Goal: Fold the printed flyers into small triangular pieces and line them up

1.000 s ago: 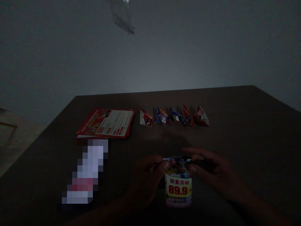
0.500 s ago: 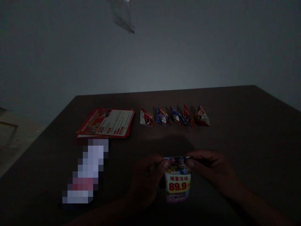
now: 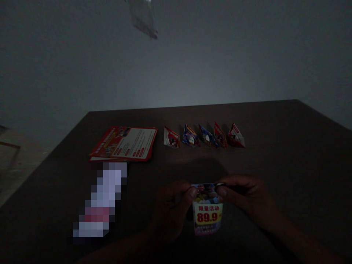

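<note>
At the far left, a pale floor [image 3: 19,168] is seen beyond the edge of the dark tabletop [image 3: 288,154]. A long, pale pixelated object [image 3: 101,198] is laid slantwise on the table, its identity obscured. Just behind it, a loose stack of red-and-white printed leaflets [image 3: 129,145] is set flat. A clear plastic bag [image 3: 143,20] is seen higher up, against the grey wall [image 3: 220,62].

By the left hand [image 3: 173,209], the upper left corner of a printed leaflet [image 3: 208,216] marked "89.9" is pinched between thumb and fingers. This leaflet is held in front of the body, between both hands, its printed face turned toward the camera. Behind it, five folded paper pieces [image 3: 191,138], red, white and blue, are lined up in a row. By the right hand [image 3: 247,194], the leaflet's upper right corner is likewise pinched, thumb nearest the camera.
</note>
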A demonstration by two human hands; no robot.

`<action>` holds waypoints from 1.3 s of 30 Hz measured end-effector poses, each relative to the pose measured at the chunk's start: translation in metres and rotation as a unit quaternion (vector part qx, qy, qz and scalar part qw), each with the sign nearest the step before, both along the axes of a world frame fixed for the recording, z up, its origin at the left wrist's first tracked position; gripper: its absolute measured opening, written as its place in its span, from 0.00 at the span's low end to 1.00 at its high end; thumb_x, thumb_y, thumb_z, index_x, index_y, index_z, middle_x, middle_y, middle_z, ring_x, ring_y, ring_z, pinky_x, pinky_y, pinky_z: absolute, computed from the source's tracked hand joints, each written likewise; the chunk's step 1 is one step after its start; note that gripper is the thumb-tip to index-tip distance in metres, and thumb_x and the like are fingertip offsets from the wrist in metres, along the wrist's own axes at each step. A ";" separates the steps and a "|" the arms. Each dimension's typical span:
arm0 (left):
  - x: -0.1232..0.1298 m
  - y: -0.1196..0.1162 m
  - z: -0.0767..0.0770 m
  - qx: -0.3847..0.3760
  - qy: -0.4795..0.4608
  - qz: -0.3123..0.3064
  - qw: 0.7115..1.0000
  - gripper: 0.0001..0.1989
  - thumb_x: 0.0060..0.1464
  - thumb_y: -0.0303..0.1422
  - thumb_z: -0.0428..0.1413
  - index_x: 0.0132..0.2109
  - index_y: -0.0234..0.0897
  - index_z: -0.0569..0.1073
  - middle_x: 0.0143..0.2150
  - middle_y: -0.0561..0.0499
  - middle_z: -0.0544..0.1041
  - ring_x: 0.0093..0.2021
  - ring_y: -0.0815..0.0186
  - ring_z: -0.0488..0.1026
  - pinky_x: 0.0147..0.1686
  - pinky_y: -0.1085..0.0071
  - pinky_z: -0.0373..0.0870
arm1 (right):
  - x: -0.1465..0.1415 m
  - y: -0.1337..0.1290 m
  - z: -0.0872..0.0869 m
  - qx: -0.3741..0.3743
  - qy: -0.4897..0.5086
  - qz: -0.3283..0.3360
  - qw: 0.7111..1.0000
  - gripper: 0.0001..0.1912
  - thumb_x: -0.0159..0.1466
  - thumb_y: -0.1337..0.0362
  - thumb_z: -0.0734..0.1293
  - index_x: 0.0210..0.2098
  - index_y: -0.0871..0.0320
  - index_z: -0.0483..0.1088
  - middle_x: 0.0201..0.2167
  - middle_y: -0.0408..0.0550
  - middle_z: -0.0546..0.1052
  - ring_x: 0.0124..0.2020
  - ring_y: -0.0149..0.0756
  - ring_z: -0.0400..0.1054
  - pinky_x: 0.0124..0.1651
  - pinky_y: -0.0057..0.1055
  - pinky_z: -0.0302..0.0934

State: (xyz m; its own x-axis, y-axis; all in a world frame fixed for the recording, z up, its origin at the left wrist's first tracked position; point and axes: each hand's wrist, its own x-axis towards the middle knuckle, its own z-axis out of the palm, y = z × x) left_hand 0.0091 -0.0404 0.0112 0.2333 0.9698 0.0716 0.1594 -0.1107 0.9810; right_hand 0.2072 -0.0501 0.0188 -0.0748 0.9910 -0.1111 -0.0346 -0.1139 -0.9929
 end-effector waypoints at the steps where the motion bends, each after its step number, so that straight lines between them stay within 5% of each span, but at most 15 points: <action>1: 0.000 0.000 0.000 -0.001 0.001 0.000 1.000 0.09 0.55 0.31 0.54 0.28 0.36 0.75 0.24 0.54 0.73 0.26 0.70 0.68 0.27 0.77 0.63 | 0.000 0.000 0.000 0.001 0.000 -0.002 1.000 0.04 0.51 0.63 0.74 0.27 0.55 0.80 0.23 0.46 0.81 0.23 0.32 0.74 0.26 0.23 0.69; 10: -0.002 0.000 -0.007 -0.031 -0.024 0.010 0.999 0.05 0.53 0.31 0.56 0.35 0.37 0.77 0.30 0.51 0.77 0.30 0.68 0.72 0.30 0.76 0.68 | -0.001 0.001 -0.004 0.015 -0.004 -0.005 1.000 0.03 0.51 0.64 0.74 0.27 0.55 0.80 0.23 0.46 0.81 0.23 0.32 0.74 0.26 0.23 0.69; 39: -0.001 0.001 0.004 -0.055 -0.073 0.009 0.996 0.06 0.52 0.31 0.57 0.30 0.36 0.77 0.27 0.52 0.75 0.29 0.69 0.70 0.29 0.77 0.66 | 0.001 0.000 0.001 0.028 0.034 0.004 0.999 0.03 0.53 0.65 0.73 0.24 0.57 0.78 0.21 0.46 0.80 0.24 0.33 0.73 0.28 0.26 0.68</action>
